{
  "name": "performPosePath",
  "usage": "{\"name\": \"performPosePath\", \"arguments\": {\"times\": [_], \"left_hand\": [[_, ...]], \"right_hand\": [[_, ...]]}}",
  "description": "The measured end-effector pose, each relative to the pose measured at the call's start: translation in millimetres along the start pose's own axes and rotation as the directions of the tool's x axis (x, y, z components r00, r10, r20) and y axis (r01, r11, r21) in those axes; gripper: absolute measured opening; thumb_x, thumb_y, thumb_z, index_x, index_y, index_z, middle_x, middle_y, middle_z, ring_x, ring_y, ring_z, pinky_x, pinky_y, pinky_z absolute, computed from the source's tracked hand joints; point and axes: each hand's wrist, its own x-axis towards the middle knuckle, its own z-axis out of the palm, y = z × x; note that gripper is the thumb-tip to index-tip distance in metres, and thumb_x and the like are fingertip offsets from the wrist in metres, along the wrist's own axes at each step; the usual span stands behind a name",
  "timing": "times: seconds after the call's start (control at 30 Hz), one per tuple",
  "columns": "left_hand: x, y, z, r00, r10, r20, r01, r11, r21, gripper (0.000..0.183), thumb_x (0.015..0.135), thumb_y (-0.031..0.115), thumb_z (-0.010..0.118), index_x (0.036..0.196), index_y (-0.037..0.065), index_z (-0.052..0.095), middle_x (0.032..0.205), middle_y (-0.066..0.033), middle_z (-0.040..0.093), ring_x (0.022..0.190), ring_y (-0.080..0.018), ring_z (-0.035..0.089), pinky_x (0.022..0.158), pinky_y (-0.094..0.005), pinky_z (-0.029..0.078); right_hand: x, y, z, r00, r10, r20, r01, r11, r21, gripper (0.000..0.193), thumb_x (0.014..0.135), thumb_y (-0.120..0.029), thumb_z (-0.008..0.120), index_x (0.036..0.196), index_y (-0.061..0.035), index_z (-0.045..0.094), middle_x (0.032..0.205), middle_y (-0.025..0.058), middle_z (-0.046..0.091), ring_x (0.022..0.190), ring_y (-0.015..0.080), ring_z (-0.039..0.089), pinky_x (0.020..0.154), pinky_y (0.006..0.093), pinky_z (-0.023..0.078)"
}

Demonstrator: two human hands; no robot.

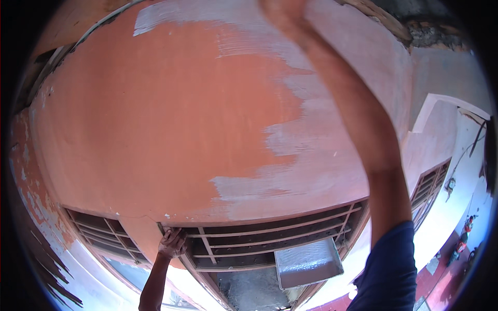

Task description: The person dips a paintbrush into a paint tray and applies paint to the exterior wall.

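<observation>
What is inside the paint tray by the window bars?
The paint tray holds a pale, shiny layer, apparently wet paint. Any part of the tray's floor beneath that layer is covered and cannot be seen; its depth cannot be told.

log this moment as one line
left hand: on window frame | right hand: raised, cut off by picture edge | orange wall: partly coated with pale paint | paint tray: before window bars
</observation>
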Motion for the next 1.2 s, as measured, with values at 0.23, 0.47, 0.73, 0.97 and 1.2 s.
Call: {"name": "performPosePath", "arguments": {"times": [0.23,0.47,0.73,0.97,1.2], "left_hand": [[6.2,-0.1,-1.9,1.0,-0.003,-0.026,0.003,1.0,-0.015,0.033,0.074,0.032,0.047,0.098,0.011,0.058,0.106,-0.0024,0.059,0.116,-0.0178,0.044,0.107,-0.0419,0.014],[9.0,0.2,-4.1,0.998,0.001,-0.061,-0.005,0.998,-0.059,0.034,0.072,0.028,0.049,0.099,0.01,0.058,0.103,-0.0073,0.059,0.111,-0.0202,0.048,0.105,-0.0433,0.018],[8.9,3.0,-3.9,0.999,-0.034,-0.011,0.033,0.999,-0.026,0.033,0.073,0.029,0.047,0.099,0.011,0.057,0.103,-0.003,0.059,0.113,-0.0187,0.046,0.106,-0.0425,0.014],[11.9,4.7,-5.7,1.0,-0.024,0.007,0.024,1.0,0.015,0.034,0.072,0.028,0.046,0.1,0.011,0.057,0.106,-0.004,0.058,0.117,-0.0198,0.043,0.107,-0.0429,0.012],[1.5,2.1,-0.1,0.999,-0.018,0.039,0.019,0.999,-0.037,0.037,0.074,0.033,0.049,0.104,0.013,0.058,0.11,-0.0036,0.057,0.119,-0.0187,0.041,0.107,-0.0432,0.012]], "right_hand": [[-16.7,55.3,-20.0,0.969,0.239,-0.063,-0.176,0.847,0.501,0.022,0.069,-0.007,0.065,0.056,0.0041,0.051,0.053,0.0147,0.056,0.049,0.023,0.058,0.046,0.0337,0.042],[-45.4,247.1,-103.7,0.979,0.115,-0.168,-0.157,0.952,-0.262,0.029,0.066,-0.028,0.065,0.081,-0.0031,0.065,0.07,0.0165,0.063,0.062,0.0303,0.062,0.057,0.0385,0.05],[-27.3,84.3,-18.2,0.995,0.094,-0.032,-0.098,0.984,-0.146,0.013,0.068,-0.006,0.059,0.08,-0.0001,0.062,0.074,0.0194,0.059,0.068,0.0333,0.06,0.062,0.0419,0.049],[-19.9,18.7,-28.8,0.993,0.116,-0.004,-0.105,0.906,0.41,0.01,0.07,-0.007,0.062,0.075,0.0023,0.06,0.072,0.0213,0.058,0.069,0.0352,0.06,0.061,0.0424,0.048],[-29.4,181.9,-48.8,0.979,0.202,-0.036,0.096,-0.295,0.951,0.024,0.071,-0.012,0.061,0.064,0.0016,0.043,0.056,0.0112,0.044,0.047,0.0205,0.036,0.043,0.0351,0.03]]}}
